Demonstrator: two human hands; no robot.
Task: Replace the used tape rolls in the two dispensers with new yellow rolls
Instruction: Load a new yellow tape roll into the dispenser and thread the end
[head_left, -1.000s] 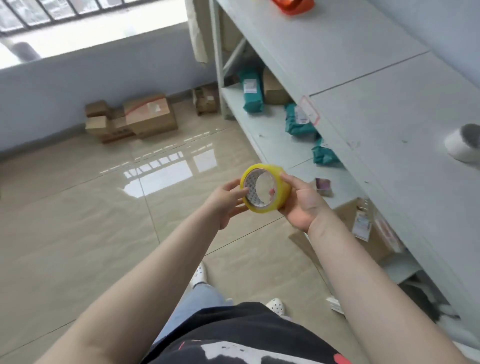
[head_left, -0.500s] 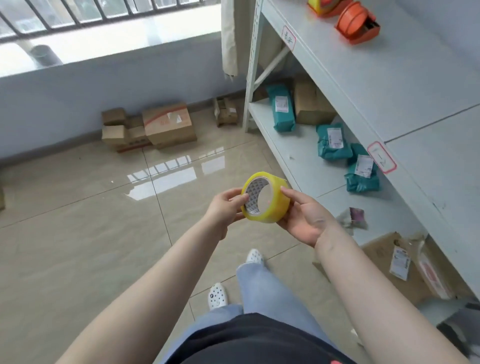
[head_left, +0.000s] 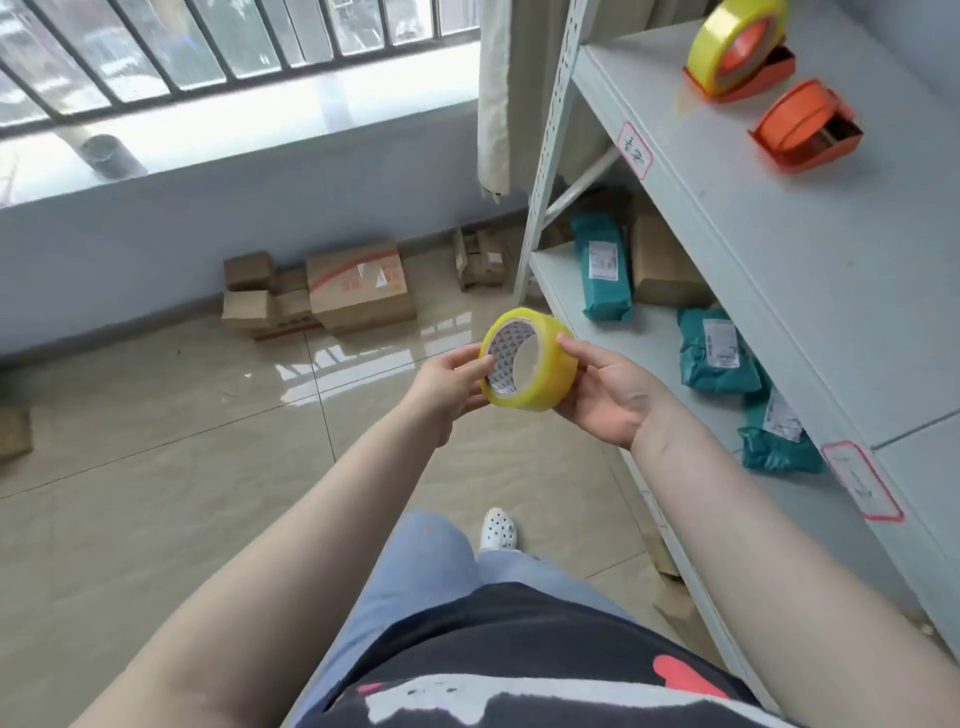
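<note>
Both hands hold a yellow tape roll (head_left: 540, 371) in the air over the tiled floor, in front of the shelf. My left hand (head_left: 445, 382) pinches its left rim, thumb on the patterned core. My right hand (head_left: 608, 394) cups its right side with fingers curled around it. Two orange dispensers stand on the top shelf at the upper right. The far dispenser (head_left: 740, 52) carries a full yellow roll. The near dispenser (head_left: 808, 127) shows only its orange wheel with little or no tape.
A grey metal shelf unit (head_left: 779, 291) runs along the right. Teal parcels (head_left: 602, 275) and a brown box lie on its lower shelf. Cardboard boxes (head_left: 358, 286) sit on the floor by the wall under the barred window.
The view has swung left and up along the shelf, bringing both dispensers fully into view. The roll stays held between both hands, slightly turned.
</note>
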